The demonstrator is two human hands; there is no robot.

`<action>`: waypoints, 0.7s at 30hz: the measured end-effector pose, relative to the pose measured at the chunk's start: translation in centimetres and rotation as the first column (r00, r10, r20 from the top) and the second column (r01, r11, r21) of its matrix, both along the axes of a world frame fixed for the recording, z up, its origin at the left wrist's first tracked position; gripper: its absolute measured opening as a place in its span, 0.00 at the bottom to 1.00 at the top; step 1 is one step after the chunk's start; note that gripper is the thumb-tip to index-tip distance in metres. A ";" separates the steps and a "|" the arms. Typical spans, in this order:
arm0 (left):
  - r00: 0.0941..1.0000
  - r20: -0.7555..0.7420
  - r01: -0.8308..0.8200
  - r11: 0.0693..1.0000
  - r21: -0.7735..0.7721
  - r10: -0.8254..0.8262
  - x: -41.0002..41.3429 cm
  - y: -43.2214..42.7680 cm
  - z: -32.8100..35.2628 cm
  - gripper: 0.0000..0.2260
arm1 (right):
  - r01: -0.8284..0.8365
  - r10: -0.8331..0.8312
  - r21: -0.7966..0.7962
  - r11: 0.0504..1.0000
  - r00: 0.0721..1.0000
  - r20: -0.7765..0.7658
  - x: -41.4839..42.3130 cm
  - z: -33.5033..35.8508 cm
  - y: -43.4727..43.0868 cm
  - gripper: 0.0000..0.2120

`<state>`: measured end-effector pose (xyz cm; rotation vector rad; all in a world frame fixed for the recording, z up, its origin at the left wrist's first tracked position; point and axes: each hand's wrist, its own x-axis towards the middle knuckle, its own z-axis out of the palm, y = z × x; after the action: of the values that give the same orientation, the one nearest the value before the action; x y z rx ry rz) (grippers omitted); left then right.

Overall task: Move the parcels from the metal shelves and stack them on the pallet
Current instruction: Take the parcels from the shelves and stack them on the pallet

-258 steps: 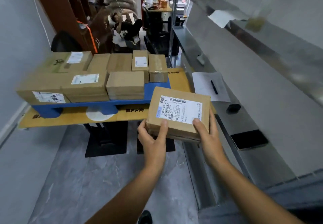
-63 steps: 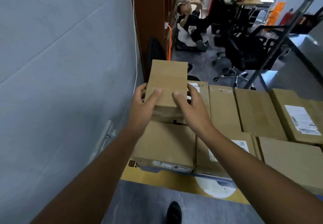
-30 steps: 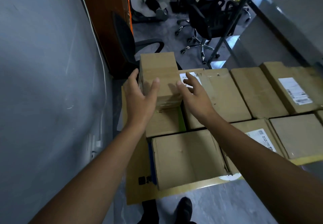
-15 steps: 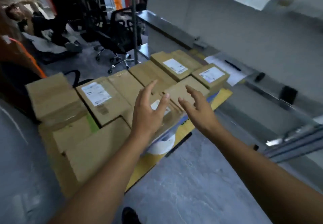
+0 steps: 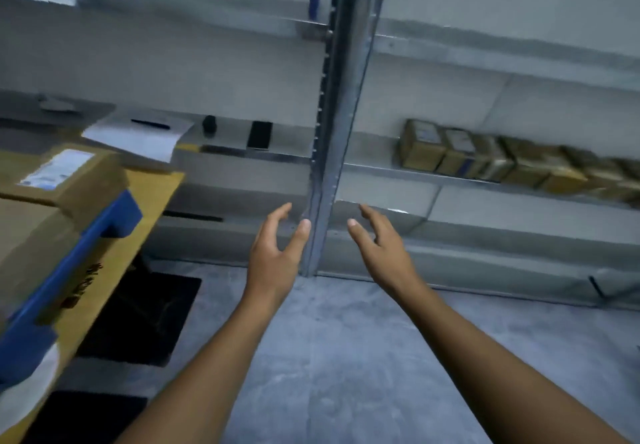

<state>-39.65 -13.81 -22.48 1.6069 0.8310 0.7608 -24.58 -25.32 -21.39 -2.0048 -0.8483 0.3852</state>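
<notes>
Now both the left hand and right hand hover empty, fingers loosely spread, touching nothing.

Grey stone floor; pale wall; dim light.

The row of parcels is blurry and runs off the right edge, the blue pallet is cut off at the left, and one label is too smeared to read.
</notes>
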 end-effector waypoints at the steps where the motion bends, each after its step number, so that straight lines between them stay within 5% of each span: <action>1: 0.999 0.002 0.037 0.999 -0.010 -0.037 2.2 -1.0 0.1 0.19 | 0.042 -0.042 0.007 0.999 0.999 -0.012 1.9 0.0 -1.5 0.29; 7: 0.982 0.004 0.190 0.981 -0.048 -0.190 14.0 -3.4 -1.0 0.19 | 0.260 -0.253 0.062 0.964 0.962 -0.100 11.0 -1.1 -6.4 0.33; 12: 0.967 -0.004 0.252 0.962 -0.107 -0.254 23.7 -2.2 -3.5 0.30 | 0.326 -0.317 0.047 0.944 0.939 -0.133 18.8 -3.0 -5.9 0.31; 16: 0.955 -0.031 0.286 0.947 -0.146 -0.293 32.2 0.1 -5.2 0.26 | 0.361 -0.352 0.038 0.932 0.925 -0.146 26.1 -3.8 -3.2 0.38; 21: 0.962 -0.072 0.246 0.951 -0.185 -0.263 42.1 4.2 -5.5 0.21 | 0.359 -0.360 -0.022 0.933 0.927 -0.108 35.2 -4.0 0.4 0.29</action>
<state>2.41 -9.64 -27.99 1.5638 0.7193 0.4183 10.64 -24.91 -25.37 -2.0669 -0.3970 0.2814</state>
